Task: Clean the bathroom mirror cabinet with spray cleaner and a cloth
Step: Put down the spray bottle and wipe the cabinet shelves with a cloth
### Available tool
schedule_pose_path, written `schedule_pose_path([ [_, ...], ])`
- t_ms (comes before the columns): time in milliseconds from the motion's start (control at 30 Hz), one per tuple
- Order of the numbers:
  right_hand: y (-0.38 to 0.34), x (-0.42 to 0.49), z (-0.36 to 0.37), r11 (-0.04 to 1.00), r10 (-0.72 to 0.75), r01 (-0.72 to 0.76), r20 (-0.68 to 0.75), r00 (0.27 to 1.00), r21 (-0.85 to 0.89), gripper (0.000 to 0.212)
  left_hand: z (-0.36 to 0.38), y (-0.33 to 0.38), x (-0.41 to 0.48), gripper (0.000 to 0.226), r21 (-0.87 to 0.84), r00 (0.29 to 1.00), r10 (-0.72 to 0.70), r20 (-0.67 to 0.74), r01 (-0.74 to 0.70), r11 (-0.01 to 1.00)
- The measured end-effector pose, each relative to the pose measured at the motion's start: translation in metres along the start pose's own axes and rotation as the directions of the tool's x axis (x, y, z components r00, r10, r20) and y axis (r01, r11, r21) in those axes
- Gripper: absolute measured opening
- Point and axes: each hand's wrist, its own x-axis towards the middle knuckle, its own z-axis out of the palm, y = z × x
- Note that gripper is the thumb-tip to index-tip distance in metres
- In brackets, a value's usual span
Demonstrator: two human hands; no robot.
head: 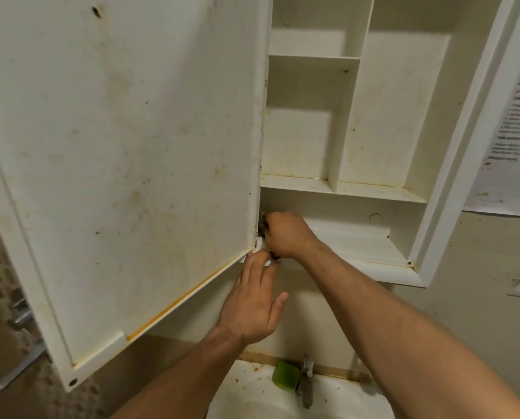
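Note:
The mirror cabinet (382,122) hangs open, its white shelves bare and stained yellow-brown. Its door (125,164) swings out to the left and shows a spotted, grimy inner face. My right hand (286,234) is in the bottom compartment at the lower hinge, fingers curled round a small white cloth (271,262) that peeks out beneath it. My left hand (252,303) reaches up from below, its straight fingers touching the cabinet's bottom edge by the door's lower corner. No spray cleaner is in sight.
Below is a dirty white sink (246,397) with a metal tap (307,382) and a green sponge-like object (286,376) on its rim. A printed paper notice (512,131) is stuck to the wall on the right. A metal door latch (20,319) sits far left.

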Motion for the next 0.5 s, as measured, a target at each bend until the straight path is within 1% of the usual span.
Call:
schedule_pose_path([
  [67,0.001,0.007,0.001,0.996,-0.008,0.008,-0.008,1.000,0.091,0.012,-0.002,0.001,0.000,0.055,0.021,1.000,0.023,-0.020,-0.023,1.000],
  [133,0.010,0.006,-0.001,0.975,-0.038,0.040,-0.011,0.999,0.219,0.016,-0.003,0.002,-0.001,0.050,0.045,0.998,0.041,-0.048,-0.039,0.998],
  [200,0.017,-0.002,-0.005,0.947,-0.078,0.069,0.017,0.997,0.312,0.018,-0.004,0.006,0.000,0.047,0.077,0.996,0.040,-0.075,-0.035,0.996],
  [300,0.023,-0.010,-0.015,0.948,-0.123,0.084,0.112,0.986,0.308,0.016,-0.001,0.010,0.001,0.044,0.152,0.995,0.019,-0.103,-0.003,0.988],
  [333,0.027,-0.013,-0.020,0.959,-0.125,0.087,0.126,0.984,0.269,0.016,-0.001,0.009,0.002,0.043,0.162,0.995,0.020,-0.101,-0.004,0.987],
  [367,0.034,-0.018,-0.025,0.977,-0.111,0.084,0.134,0.985,0.194,0.017,-0.001,0.008,0.001,0.042,0.169,0.995,0.026,-0.096,-0.010,0.986],
  [400,0.043,-0.025,-0.032,0.995,-0.072,0.061,0.135,0.988,0.083,0.018,-0.002,0.006,0.002,0.042,0.176,0.995,0.033,-0.092,-0.017,0.984],
  [433,0.053,-0.032,-0.039,0.998,-0.004,0.011,0.135,0.991,-0.054,0.019,-0.002,0.004,0.002,0.041,0.182,0.995,0.035,-0.088,-0.019,0.983],
  [500,0.068,-0.048,-0.050,0.939,0.163,-0.112,0.134,0.978,-0.326,0.016,-0.002,0.004,0.001,0.041,0.205,0.995,0.026,-0.092,-0.007,0.979],
])
